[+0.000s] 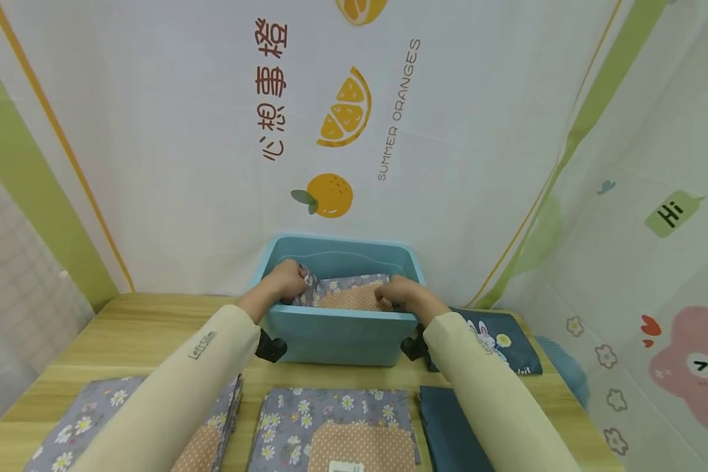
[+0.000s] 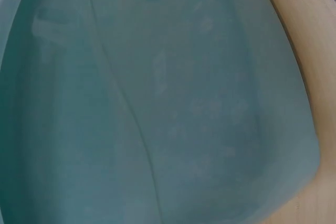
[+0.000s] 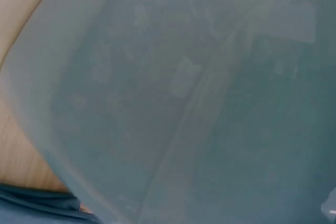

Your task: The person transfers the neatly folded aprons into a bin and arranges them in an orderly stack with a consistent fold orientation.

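In the head view, a folded floral cloth point(image 1: 354, 296) with a dotted tan panel is held inside a blue bin point(image 1: 336, 337) on the wooden table point(image 1: 153, 328), its left end gripped in the curled fingers of the left hand point(image 1: 288, 280) and its right end pinched by the right hand point(image 1: 406, 293), while a rabbit-print cloth point(image 1: 519, 334) is seen beside the bin. In the left wrist view, only bin wall and table are clearly shown, and the fingers cannot be made out. In the right wrist view, the fingers are likewise hidden, with dark fabric point(image 3: 37, 203) seen near the bin.
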Demonstrator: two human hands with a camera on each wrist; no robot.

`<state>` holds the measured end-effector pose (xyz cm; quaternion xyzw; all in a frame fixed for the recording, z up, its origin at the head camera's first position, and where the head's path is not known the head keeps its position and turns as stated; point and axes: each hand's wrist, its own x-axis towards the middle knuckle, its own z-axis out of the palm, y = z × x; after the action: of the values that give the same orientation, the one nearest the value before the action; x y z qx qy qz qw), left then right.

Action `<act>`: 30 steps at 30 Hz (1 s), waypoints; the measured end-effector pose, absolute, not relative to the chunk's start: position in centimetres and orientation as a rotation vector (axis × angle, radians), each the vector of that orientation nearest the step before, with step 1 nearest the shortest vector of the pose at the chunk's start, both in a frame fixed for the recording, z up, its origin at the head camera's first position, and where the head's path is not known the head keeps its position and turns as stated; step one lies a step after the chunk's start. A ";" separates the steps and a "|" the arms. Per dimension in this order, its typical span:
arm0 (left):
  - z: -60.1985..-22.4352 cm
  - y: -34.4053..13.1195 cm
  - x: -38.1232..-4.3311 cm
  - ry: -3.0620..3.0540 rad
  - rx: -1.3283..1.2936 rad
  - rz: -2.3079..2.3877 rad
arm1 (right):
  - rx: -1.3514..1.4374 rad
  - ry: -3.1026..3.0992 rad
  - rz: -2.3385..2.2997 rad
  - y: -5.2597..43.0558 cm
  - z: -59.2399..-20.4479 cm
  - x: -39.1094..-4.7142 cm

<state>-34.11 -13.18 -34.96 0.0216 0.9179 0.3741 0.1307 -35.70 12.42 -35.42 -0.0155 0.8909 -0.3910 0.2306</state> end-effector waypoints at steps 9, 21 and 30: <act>-35.0 -13.3 -34.2 2.664 0.023 1.092 | 0.011 2.414 -1.026 12.6 -35.4 -36.1; -35.3 -13.3 -34.6 2.654 0.034 1.014 | 0.012 2.427 -0.943 12.4 -35.2 -36.3; -35.4 -13.3 -34.9 2.680 0.019 0.943 | 0.014 2.409 -0.968 12.3 -35.8 -36.7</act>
<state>-34.87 -13.27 -35.44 0.0067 0.9326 0.3283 0.1496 -36.74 12.29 -35.83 0.0054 0.8936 -0.3592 0.2692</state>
